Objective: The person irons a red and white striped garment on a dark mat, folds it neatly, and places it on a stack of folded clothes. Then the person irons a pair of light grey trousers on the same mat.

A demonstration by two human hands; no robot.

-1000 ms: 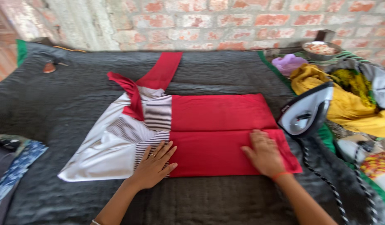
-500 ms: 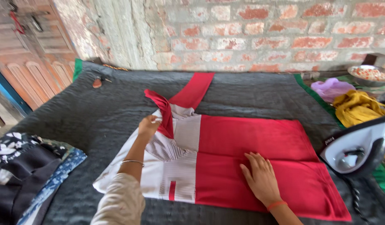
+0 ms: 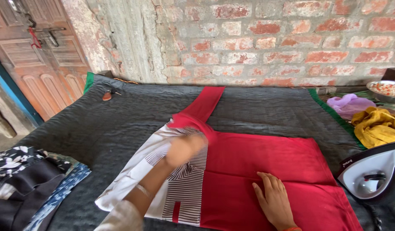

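A red, white and striped garment (image 3: 266, 156) lies folded flat on a dark grey padded surface (image 3: 99, 128). My right hand (image 3: 274, 199) rests palm down, fingers spread, on the red part near the front edge. My left hand (image 3: 182, 149) is over the striped section near the garment's middle. It is blurred by motion, so its grip is unclear. A red strip of the garment (image 3: 204, 102) runs back toward the brick wall.
An electric iron (image 3: 372, 173) stands on its heel at the right edge. Yellow cloth (image 3: 377, 126), purple cloth (image 3: 348, 105) and a metal bowl (image 3: 385, 90) lie behind it. A pile of dark patterned clothes (image 3: 26, 179) sits at the left. A wooden door (image 3: 39, 55) stands at far left.
My left hand has moved right and down from the raised red flap onto the striped section. The flap now lies flat. My right hand stays on the red cloth.
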